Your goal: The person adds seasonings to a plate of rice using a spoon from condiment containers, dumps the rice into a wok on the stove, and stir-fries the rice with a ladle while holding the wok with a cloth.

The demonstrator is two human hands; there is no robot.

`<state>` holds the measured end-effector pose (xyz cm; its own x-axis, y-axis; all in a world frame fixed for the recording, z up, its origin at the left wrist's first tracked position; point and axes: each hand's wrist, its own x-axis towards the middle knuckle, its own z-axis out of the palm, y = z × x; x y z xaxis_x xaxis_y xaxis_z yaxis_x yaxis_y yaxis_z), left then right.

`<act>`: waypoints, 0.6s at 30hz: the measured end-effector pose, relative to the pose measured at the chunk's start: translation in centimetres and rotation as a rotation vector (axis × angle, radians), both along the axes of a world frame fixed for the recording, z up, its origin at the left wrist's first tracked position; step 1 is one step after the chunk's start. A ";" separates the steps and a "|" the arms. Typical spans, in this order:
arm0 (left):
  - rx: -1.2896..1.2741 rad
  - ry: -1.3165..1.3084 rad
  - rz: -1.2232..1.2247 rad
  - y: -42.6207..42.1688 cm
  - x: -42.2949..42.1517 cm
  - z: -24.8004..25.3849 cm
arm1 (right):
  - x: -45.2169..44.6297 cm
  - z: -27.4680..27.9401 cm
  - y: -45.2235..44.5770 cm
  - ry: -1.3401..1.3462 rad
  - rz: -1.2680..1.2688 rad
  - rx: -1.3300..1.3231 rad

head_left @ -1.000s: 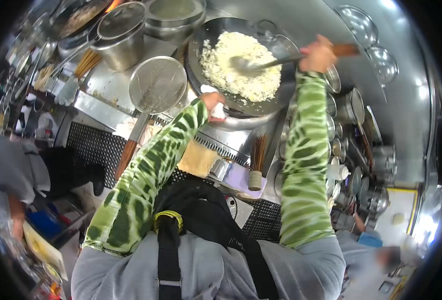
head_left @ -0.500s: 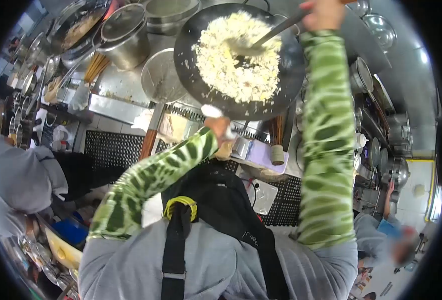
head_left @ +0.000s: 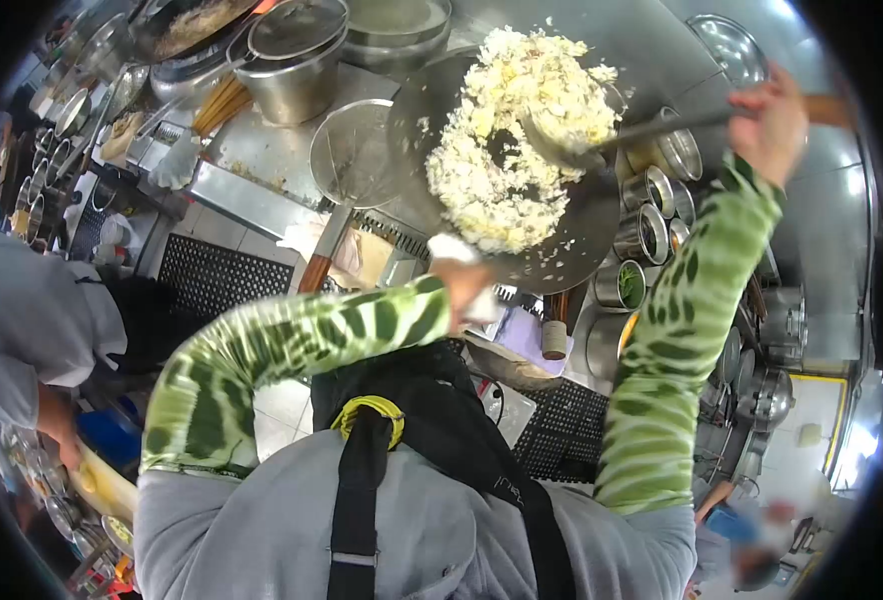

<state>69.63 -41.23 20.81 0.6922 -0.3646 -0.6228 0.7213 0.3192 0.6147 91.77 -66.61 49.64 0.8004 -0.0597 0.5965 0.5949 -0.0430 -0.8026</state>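
Left hand [head_left: 465, 290] grips cloth [head_left: 449, 247] at wok [head_left: 552, 262] edge, probably against heat; right hand [head_left: 770, 125] grasps ladle [head_left: 657, 131] far back, presumably for reach.

L hand [head_left: 468, 290] clenched, elbow [head_left: 212, 375] bent — R hand [head_left: 770, 128] clenched, arm [head_left: 674, 350] extended fwd.

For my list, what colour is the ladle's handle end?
The handle end is brown, in the head view.

TEXT: small pale handwriting [head_left: 508, 488] is running along the black apron strap [head_left: 524, 514] | READING: its letters are appearing too small and blurred to make out | LEGIBLE: none
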 end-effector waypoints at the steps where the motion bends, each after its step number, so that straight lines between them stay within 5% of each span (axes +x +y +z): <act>1: -0.083 -0.013 -0.036 0.5 0.9 2.5 | -2.5 -0.7 1.7 -0.176 -0.022 -0.234; 2: -0.178 0.002 -0.020 0.5 2.9 3.7 | -5.1 -1.4 3.5 -0.374 -0.057 -0.431; 4: -0.162 0.113 0.256 -1.7 6.7 2.0 | -7.6 -6.9 13.4 -0.319 -0.584 -0.525; 5: -0.039 0.098 0.321 -1.9 7.1 1.6 | -5.7 -8.7 16.1 0.143 -0.574 -0.021; 8: -0.145 0.038 0.180 -1.7 4.6 -7.0 | -1.0 -9.0 10.8 0.086 -0.371 0.248; 12: 0.200 0.003 0.168 -1.3 0.4 -7.5 | -5.6 -1.7 6.3 0.060 -0.141 0.228; 13: 0.371 -0.021 0.104 -1.5 0.4 -2.9 | -7.1 -2.2 6.7 -0.142 -0.192 -0.068; 14: 0.049 0.145 0.068 -1.3 2.9 -0.3 | -8.7 -2.8 7.1 -0.375 -0.266 -0.313; 15: -0.088 0.182 0.324 -1.0 3.7 5.2 | -8.9 -4.6 9.6 -0.363 -0.412 -0.372; 16: -0.171 0.127 0.290 -1.3 5.9 2.1 | -9.1 -6.5 12.1 -0.342 -0.557 -0.429; 17: -0.255 0.068 0.247 -1.9 7.9 -1.7 | -8.4 -7.7 15.2 0.143 -0.592 0.020; 18: -0.124 -0.003 0.306 -2.3 6.3 -2.4 | -6.7 -10.1 13.8 0.047 -0.451 0.062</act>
<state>75.94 -43.48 18.38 0.7830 -0.2127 -0.5846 0.5789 0.5931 0.5596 85.04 -52.82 39.56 0.7121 -0.4431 0.5446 0.4907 -0.2405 -0.8374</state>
